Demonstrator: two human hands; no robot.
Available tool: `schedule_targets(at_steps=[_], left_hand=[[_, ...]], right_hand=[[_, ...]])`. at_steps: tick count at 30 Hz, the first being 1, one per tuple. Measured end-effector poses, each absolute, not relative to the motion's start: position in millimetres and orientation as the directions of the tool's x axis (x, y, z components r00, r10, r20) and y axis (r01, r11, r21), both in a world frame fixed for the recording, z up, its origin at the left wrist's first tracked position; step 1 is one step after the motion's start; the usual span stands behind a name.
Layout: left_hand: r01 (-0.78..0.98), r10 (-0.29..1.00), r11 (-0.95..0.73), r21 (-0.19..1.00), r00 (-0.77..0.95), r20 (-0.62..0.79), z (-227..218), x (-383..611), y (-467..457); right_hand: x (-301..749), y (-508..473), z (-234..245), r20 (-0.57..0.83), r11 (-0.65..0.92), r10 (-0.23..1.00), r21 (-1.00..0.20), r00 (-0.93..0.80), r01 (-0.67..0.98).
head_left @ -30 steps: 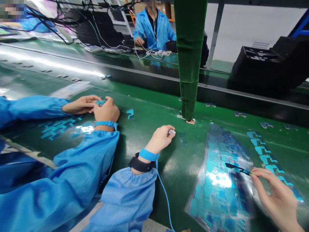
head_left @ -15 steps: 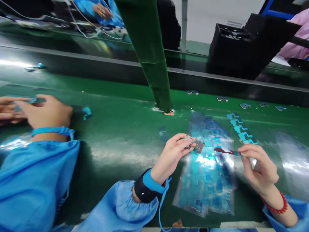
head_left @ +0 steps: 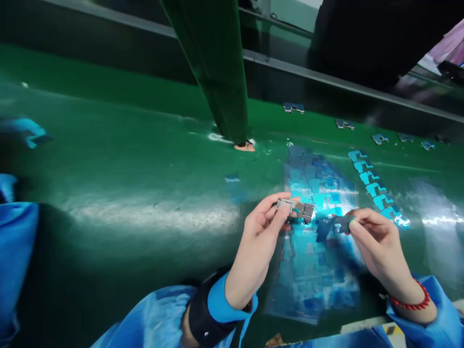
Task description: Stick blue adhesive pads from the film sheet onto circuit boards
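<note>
My left hand [head_left: 259,237] pinches a small circuit board [head_left: 303,211] with silvery metal shields between thumb and fingers. To its right, my right hand [head_left: 379,241] grips a thin dark piece of film [head_left: 328,228] by its right end. The film's free end points toward the board, with a small gap between them. Under both lies a stack of clear sheets [head_left: 302,290] bearing blue cut-out film shapes. A slanting row of bright blue cut-outs [head_left: 373,186] lies beyond my right hand.
Several small boards [head_left: 293,108] lie along the back of the green table [head_left: 145,179]. A green post [head_left: 224,72] rises behind my hands. A clear sheet [head_left: 444,232] is at the right, a blue piece [head_left: 31,129] at far left, near a co-worker's blue sleeve [head_left: 14,261].
The view has tipped downward and shifted right, so the co-worker's hands are out of sight. My right hand has brought the film closer to the board and turned its flat side toward me.
</note>
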State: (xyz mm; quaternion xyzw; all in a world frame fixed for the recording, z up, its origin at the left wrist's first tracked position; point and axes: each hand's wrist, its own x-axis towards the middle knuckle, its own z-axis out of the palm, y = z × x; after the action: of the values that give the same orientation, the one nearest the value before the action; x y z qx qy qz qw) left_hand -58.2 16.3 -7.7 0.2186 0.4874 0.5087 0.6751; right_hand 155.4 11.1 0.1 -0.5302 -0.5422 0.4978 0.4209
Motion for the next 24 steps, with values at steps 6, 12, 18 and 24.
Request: schedule_targets(at_steps=[6, 12, 18, 24], left_hand=[[-0.554, 0.856, 0.494, 0.67, 0.177, -0.485, -6, -55, 10], [-0.572, 0.858, 0.502, 0.649, 0.236, -0.455, -8, -54, 9], [-0.537, 0.87, 0.49, 0.686, 0.258, -0.419, -7, -53, 7], [-0.601, 0.883, 0.464, 0.651, 0.253, -0.396, -7, -52, 4]], right_hand=[[147, 16, 0, -0.138, -0.121, 0.986, -0.979, -0.096, 0.166], [149, 19, 5, -0.12, -0.09, 0.986, -0.967, -0.115, 0.238], [144, 19, 10, -0.114, -0.083, 0.989, -0.957, -0.098, 0.276], [142, 17, 13, -0.125, -0.091, 0.986, -0.956, -0.106, 0.279]])
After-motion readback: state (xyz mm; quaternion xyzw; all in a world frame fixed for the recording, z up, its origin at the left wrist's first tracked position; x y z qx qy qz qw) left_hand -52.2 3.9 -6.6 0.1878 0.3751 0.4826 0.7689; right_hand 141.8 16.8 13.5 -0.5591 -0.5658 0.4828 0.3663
